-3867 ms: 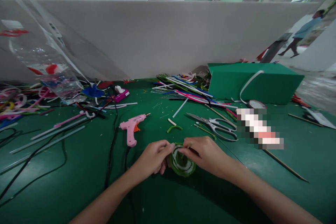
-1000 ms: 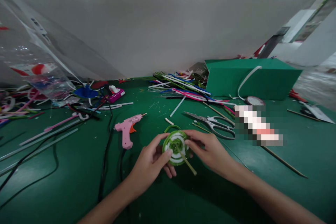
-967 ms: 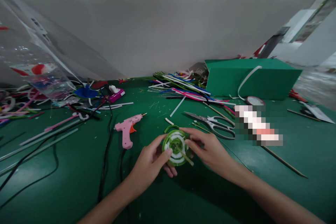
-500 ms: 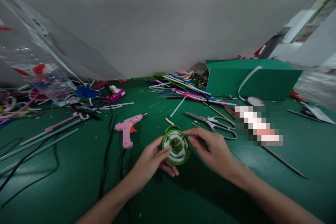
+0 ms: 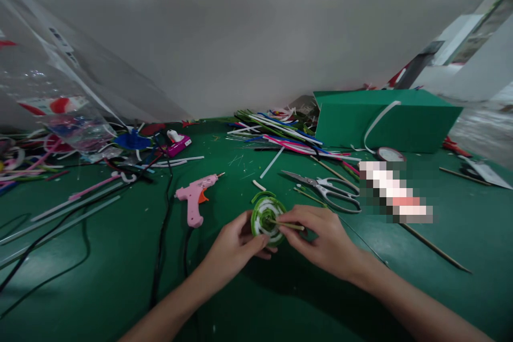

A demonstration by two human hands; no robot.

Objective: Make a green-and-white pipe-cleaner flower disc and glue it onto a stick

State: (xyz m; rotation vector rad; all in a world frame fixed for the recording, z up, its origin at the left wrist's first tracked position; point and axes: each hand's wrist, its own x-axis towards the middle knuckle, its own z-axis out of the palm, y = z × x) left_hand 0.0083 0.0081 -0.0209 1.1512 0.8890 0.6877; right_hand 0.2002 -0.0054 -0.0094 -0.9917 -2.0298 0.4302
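Observation:
A round green and white coiled piece (image 5: 274, 207) is held at its lower left edge by my left hand (image 5: 239, 240), thumb in front and fingers behind. A thin tan stick (image 5: 294, 225) reaches from the coil's centre to the right, pinched between the thumb and fingers of my right hand (image 5: 320, 235). Just behind the coil lie a curved green strip (image 5: 262, 195) and a short white piece (image 5: 258, 185). Open grey scissors (image 5: 326, 188) rest behind my right hand. To the left is a pink glue gun (image 5: 196, 199) with an orange trigger.
Coloured strips (image 5: 280, 133) are piled at the back centre, beside a green box (image 5: 385, 120). Black cables (image 5: 162, 230) run down the left of the green table (image 5: 120, 288). A clear plastic bag (image 5: 68, 112) stands at the back left. One area at right is pixelated.
The coil is now tilted, facing more to the right. My right hand has moved slightly down and now pinches the stick, which shows clearly. My left fingers have drawn up behind the coil.

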